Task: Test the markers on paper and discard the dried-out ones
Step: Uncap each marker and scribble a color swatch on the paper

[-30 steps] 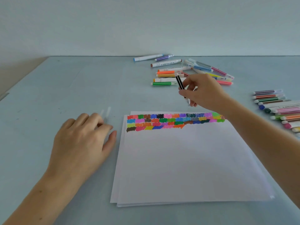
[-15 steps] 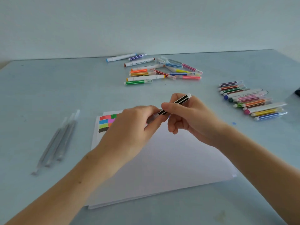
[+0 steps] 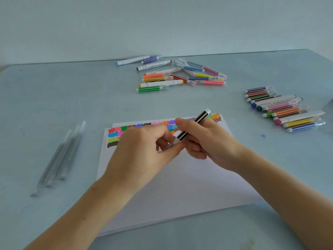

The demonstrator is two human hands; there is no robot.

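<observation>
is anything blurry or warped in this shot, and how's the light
Head view: the clear pens at the left are smeared by blur, while the black marker between the left hand and right hand stays fairly sharp; the far table edge tilts and bows, a wide-angle effect; light is soft and even, with only faint shadows beside the paper and no glare.

- One view only, from a wide-angle camera worn on the person's head, so no second view shares the scene.
- It looks forward and down across the counter (image 3: 54, 98) toward the plain wall behind it.
- Both forearms enter from the bottom edge; the left hand (image 3: 142, 148) and right hand (image 3: 207, 141) sit near the frame's middle, close to the lens.
- The counter's far edge runs slightly tilted, higher at the right.
- Edges of the picture bend slightly.
</observation>
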